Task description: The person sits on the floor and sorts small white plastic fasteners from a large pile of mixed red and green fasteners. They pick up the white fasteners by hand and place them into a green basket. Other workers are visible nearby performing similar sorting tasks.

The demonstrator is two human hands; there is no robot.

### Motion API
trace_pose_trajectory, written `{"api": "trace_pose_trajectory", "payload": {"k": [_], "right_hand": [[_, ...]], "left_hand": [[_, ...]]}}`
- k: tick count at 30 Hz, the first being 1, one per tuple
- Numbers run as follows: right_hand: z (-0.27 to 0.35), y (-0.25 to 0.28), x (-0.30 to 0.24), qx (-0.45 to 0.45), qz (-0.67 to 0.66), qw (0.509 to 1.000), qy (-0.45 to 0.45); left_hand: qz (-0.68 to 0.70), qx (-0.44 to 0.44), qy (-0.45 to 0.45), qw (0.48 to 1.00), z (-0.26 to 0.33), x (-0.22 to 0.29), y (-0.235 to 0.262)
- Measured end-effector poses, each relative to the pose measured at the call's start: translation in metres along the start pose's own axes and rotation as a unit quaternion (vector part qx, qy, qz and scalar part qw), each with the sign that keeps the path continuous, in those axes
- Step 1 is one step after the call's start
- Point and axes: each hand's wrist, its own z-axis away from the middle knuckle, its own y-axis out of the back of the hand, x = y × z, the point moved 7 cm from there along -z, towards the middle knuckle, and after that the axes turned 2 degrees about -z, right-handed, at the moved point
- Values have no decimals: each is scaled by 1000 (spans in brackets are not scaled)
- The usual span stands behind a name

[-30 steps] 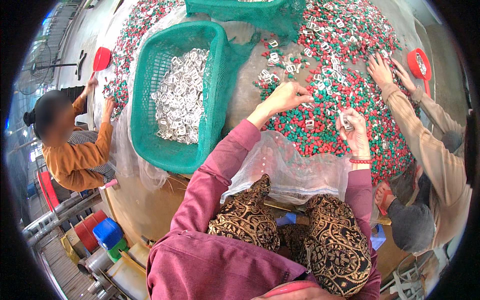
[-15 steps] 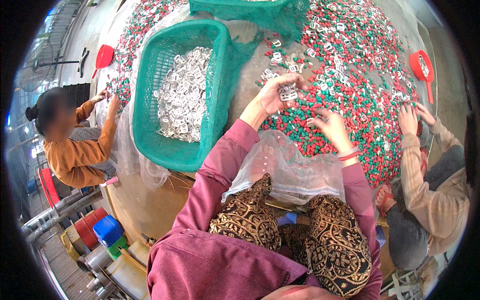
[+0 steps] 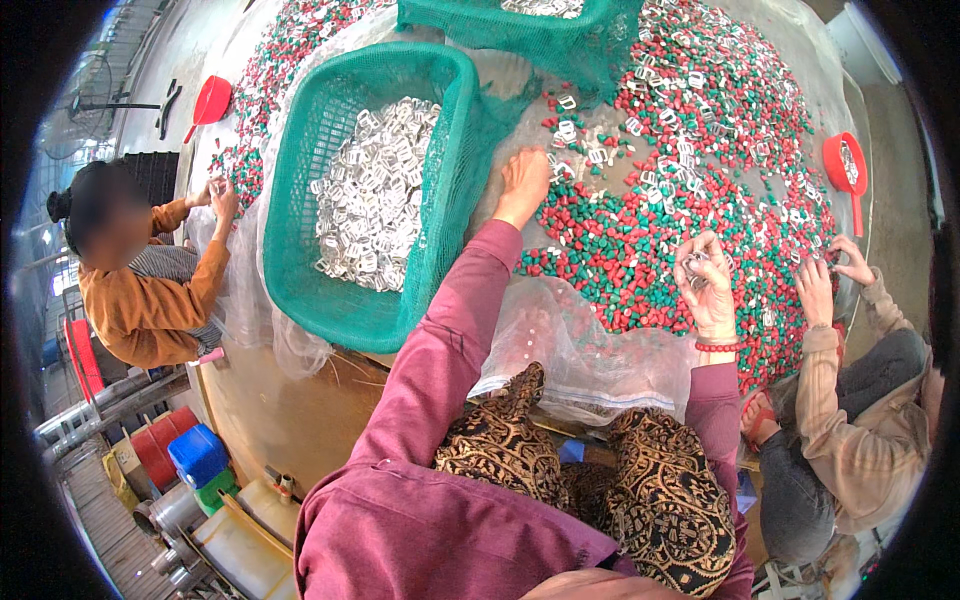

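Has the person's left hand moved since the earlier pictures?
Yes: judged against the green basket, the left hand has moved leftward, closer to the basket's right side.

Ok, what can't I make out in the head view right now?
Head view: left hand: curled fingertips and anything in them, hidden by the hand itself.
Head view: how many silver pieces the right hand holds; its fingers cover some.
Head view: far green basket, cut off by the top edge.

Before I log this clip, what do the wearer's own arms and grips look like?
Long maroon fabric sleeves cover both arms nearly to the wrists. The left grip and right grip are human hands without gloves; the right one wears a red beaded bracelet.
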Motion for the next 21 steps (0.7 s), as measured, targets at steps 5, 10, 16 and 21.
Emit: {"api": "trace_pose_trajectory", "payload": {"k": [5,10,16,21], "right_hand": [[-1,-19,3,-51,-81,995,-18],[0,-5,25,-63,-206,974,-67],[10,-20,28,-20,-57,992,-112],[10,-20,32,-37,-77,986,-142]], "left_hand": [[175,-110,-120,971,11,15,5],[606,-265,16,750,42,42,24],[812,-195,61,547,36,34,52],[302,-64,-126,943,5,24,15]]}}
